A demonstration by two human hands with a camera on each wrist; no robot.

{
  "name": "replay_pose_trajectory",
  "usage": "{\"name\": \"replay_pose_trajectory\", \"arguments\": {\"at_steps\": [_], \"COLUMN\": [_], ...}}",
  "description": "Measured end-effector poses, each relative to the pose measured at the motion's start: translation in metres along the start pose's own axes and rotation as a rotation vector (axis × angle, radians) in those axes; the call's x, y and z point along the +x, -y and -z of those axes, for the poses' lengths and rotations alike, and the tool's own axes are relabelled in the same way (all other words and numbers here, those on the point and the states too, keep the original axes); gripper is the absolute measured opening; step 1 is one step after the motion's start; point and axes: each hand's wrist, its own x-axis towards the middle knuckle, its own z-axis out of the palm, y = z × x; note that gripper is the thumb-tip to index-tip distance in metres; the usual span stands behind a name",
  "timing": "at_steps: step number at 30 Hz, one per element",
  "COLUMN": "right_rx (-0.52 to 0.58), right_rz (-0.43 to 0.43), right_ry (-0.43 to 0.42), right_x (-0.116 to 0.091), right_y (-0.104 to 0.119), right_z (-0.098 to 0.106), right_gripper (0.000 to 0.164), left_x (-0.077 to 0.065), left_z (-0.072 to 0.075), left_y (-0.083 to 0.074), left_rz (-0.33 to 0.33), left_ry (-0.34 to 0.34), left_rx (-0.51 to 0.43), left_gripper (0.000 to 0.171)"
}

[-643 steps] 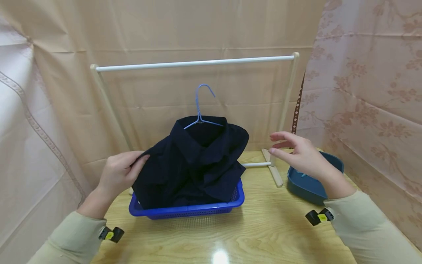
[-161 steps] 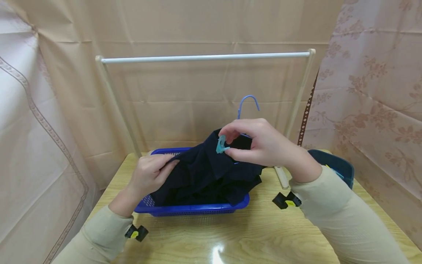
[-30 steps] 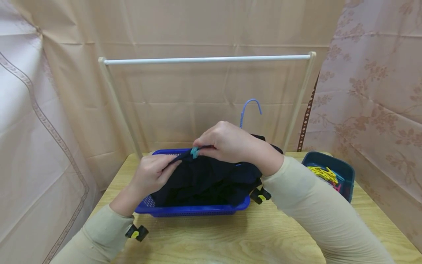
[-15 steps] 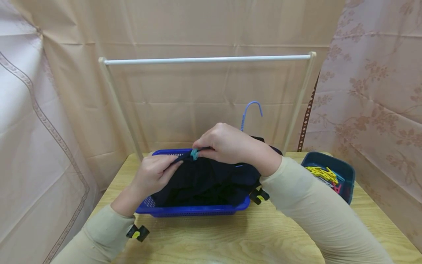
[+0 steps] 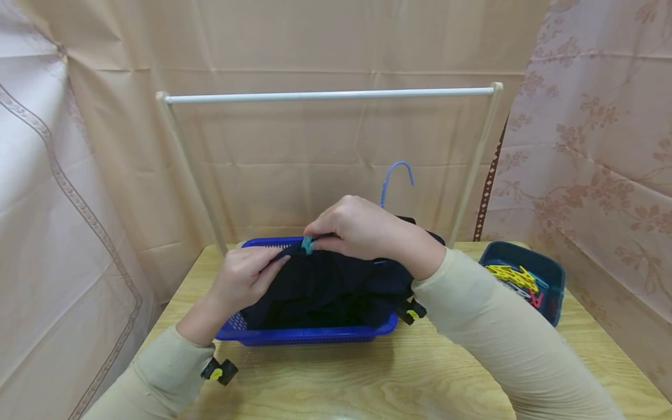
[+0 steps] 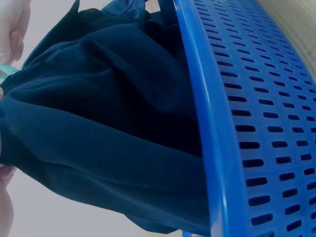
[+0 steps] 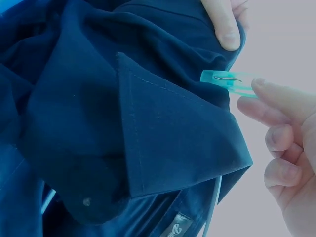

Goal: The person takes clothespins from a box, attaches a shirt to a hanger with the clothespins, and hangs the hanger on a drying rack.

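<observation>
A dark navy collared shirt (image 5: pixel 336 286) lies bunched in a blue plastic basket (image 5: pixel 315 335), with a blue wire hanger (image 5: pixel 397 166) inside its collar. My left hand (image 5: pixel 238 280) pinches the shirt's shoulder edge between thumb and fingers. Just right of it, my right hand (image 5: pixel 362 230) pinches a translucent teal clothespin (image 7: pixel 222 79). The right wrist view shows the clothespin's jaws over the cloth edge, between the collar and the left fingers. The shirt's collar (image 7: pixel 173 133) and the hanger's lower wire (image 7: pixel 212 207) show there too. My right arm hides part of the shirt in the head view.
A rack with a white rail (image 5: pixel 331 94) stands behind the basket. At the right, a dark teal bin (image 5: pixel 551 291) holds yellow clothespins (image 5: pixel 511 274), with pink and other ones beside them. Everything rests on a wooden table (image 5: pixel 336 385), with curtains around.
Earlier, my right hand was free, then held the clothespin over the collar. It came left to the shoulder edge. In the last second, both hands and the clothespin have barely moved; the hanger hook shifts slightly.
</observation>
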Motion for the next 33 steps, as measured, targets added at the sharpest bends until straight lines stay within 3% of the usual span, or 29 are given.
{"name": "replay_pose_trajectory", "arguments": {"at_steps": [5, 21, 33], "right_rx": [0.000, 0.035, 0.032], "right_rz": [-0.055, -0.154, -0.167], "right_ry": [0.048, 0.070, 0.078], "right_x": [-0.0010, -0.0025, -0.0031], "right_y": [0.0013, 0.0027, 0.0017], "right_z": [0.0005, 0.0003, 0.0026], "right_gripper": [0.021, 0.027, 0.032], "left_x": [-0.0004, -0.0016, -0.0003], "left_z": [0.0007, 0.0019, 0.0016], "left_y": [0.0003, 0.0005, -0.0003], "left_rz": [0.011, 0.056, 0.060], "left_ry": [0.009, 0.082, 0.088], "left_rx": [-0.005, -0.031, -0.011], "left_gripper": [0.029, 0.028, 0.029]}}
